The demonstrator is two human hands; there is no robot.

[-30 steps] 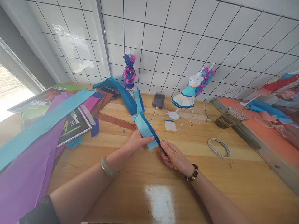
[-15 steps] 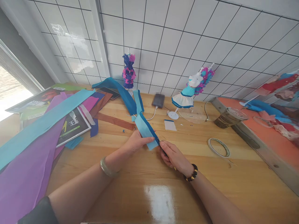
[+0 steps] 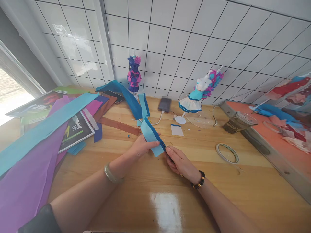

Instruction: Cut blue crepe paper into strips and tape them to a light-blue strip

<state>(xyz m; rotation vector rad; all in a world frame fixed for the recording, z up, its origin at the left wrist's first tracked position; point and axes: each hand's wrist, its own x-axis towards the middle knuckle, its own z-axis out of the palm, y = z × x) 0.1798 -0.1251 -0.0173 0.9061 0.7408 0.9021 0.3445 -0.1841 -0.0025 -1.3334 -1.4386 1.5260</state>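
Note:
A light blue crepe paper strip (image 3: 151,137) with a darker blue edge slants across the middle of the table, its far part bending up toward the wall. My left hand (image 3: 143,147) is closed on it near the close end, thumb on top and fingers underneath. At the strip's dark edge is my right hand (image 3: 178,160), closed around a slim dark tool (image 3: 170,158) mostly hidden by the fingers; its kind does not show. A wider teal strip (image 3: 123,95) lies behind, and a brown strip (image 3: 120,126) to the left.
Purple paper (image 3: 31,171), other coloured sheets and a magazine (image 3: 79,132) cover the left side. Two small dressed forms (image 3: 134,76) stand by the tiled wall. On the right are a tape roll (image 3: 218,152), a brown cup (image 3: 234,124) and an orange tray (image 3: 282,152).
Both hands stay almost in place on the strip; only a very slight shift at the dark edge shows.

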